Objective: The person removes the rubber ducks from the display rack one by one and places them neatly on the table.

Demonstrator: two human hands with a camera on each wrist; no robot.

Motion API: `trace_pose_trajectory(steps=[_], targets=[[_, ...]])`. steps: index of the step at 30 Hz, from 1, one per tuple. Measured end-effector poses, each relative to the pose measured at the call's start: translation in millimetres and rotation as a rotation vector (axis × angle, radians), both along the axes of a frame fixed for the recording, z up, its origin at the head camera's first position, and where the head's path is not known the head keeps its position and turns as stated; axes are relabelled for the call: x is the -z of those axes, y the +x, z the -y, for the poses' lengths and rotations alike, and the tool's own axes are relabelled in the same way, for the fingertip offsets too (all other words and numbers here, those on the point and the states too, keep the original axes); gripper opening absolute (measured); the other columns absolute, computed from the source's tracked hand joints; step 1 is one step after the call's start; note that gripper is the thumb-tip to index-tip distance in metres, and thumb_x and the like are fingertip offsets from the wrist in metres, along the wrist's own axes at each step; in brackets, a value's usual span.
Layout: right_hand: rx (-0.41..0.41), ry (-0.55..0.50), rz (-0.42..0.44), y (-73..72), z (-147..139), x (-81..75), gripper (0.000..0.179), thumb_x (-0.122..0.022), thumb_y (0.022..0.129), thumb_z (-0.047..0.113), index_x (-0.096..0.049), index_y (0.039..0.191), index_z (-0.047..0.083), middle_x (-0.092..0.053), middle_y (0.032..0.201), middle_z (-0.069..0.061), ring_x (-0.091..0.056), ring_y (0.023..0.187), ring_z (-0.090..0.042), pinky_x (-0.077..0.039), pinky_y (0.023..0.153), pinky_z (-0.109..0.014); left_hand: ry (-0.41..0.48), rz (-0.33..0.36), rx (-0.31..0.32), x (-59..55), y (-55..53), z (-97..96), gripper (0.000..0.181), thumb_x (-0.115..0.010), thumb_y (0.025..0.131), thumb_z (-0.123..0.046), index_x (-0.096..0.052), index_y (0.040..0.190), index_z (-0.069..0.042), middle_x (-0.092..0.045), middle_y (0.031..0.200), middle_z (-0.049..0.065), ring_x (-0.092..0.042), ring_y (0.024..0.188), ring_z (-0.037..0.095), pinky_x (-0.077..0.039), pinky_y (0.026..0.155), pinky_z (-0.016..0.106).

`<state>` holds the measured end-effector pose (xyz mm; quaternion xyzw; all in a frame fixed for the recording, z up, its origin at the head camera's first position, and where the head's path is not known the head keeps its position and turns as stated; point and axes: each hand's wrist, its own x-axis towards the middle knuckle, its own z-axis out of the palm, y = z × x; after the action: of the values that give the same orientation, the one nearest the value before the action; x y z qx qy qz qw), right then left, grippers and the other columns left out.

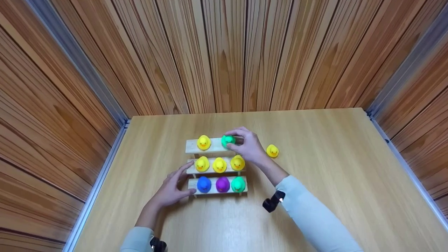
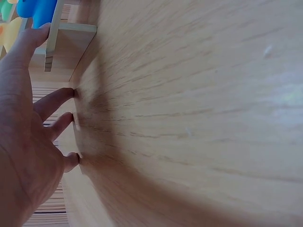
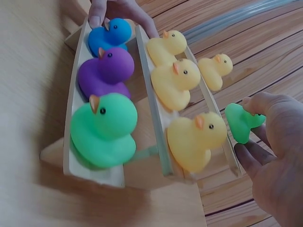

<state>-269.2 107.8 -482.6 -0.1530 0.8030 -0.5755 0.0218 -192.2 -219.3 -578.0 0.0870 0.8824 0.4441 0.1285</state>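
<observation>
A three-tier wooden stand (image 1: 215,147) holds rubber ducks. My right hand (image 1: 250,146) pinches a green rubber duck (image 3: 240,124) between thumb and fingers at the right end of the top tier. At that tier's left sits a yellow duck (image 1: 203,142). Several yellow ducks, among them one at the centre (image 1: 219,165), line the middle tier. Along the bottom tier stand a blue duck (image 1: 204,184), a purple duck (image 1: 223,184) and another green duck (image 1: 238,184). With fingers spread, my left hand (image 1: 170,189) touches the stand's left end, its thumb on the bottom tier beside the blue duck.
One loose yellow duck (image 1: 272,151) sits on the wooden table (image 1: 315,168), just right of my right forearm. Wood-plank walls (image 1: 231,56) with grey metal corner posts enclose the table at the back and both sides.
</observation>
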Motion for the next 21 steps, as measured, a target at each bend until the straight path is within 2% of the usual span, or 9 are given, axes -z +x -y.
trace_pose_trajectory(steps=[4,9,13,18,21], targets=[[0.016,0.017,-0.025,-0.9,-10.9,1.5,0.032,-0.079,0.103,0.002,-0.078,0.135,0.002,-0.067,0.133,-0.021,-0.071,0.132,-0.038,-0.060,0.120,-0.049,-0.017,0.004,0.007,0.0,-0.1,0.1,0.093,-0.088,0.096,-0.048,-0.033,0.171,-0.057,-0.038,0.186,0.007,-0.035,0.168,0.046,-0.032,0.131,0.083],[0.030,0.018,-0.044,-1.0,-25.3,2.7,0.033,-0.079,0.104,0.002,-0.077,0.137,0.001,-0.067,0.138,-0.023,-0.068,0.136,-0.041,-0.059,0.121,-0.054,-0.013,0.002,0.020,-0.6,-1.7,0.8,0.093,-0.088,0.097,-0.050,-0.032,0.172,-0.057,-0.038,0.186,0.008,-0.033,0.171,0.049,-0.017,0.136,0.084],[0.052,0.019,-0.046,-2.0,-36.5,3.0,0.035,-0.078,0.104,0.001,-0.076,0.139,0.000,-0.067,0.138,-0.023,-0.067,0.137,-0.042,-0.059,0.121,-0.053,0.001,0.005,0.024,-1.1,-2.1,1.1,0.094,-0.088,0.096,-0.050,-0.032,0.171,-0.059,-0.040,0.185,0.005,-0.032,0.172,0.047,-0.011,0.138,0.083],[0.084,0.036,-0.045,-5.3,-49.9,4.2,0.036,-0.076,0.104,0.000,-0.074,0.140,-0.001,-0.066,0.140,-0.024,-0.068,0.137,-0.042,-0.059,0.121,-0.053,0.004,0.009,0.018,0.8,-1.4,2.0,0.093,-0.088,0.096,-0.050,-0.032,0.170,-0.061,-0.039,0.186,0.004,-0.031,0.173,0.046,-0.009,0.139,0.081],[0.099,0.036,-0.050,-7.1,-56.6,4.4,0.036,-0.076,0.103,-0.001,-0.074,0.139,-0.003,-0.066,0.139,-0.025,-0.068,0.136,-0.042,-0.059,0.121,-0.054,0.008,0.012,0.013,1.3,-0.9,1.9,0.093,-0.089,0.097,-0.046,-0.033,0.170,-0.059,-0.040,0.185,0.006,-0.033,0.171,0.046,-0.018,0.137,0.082]])
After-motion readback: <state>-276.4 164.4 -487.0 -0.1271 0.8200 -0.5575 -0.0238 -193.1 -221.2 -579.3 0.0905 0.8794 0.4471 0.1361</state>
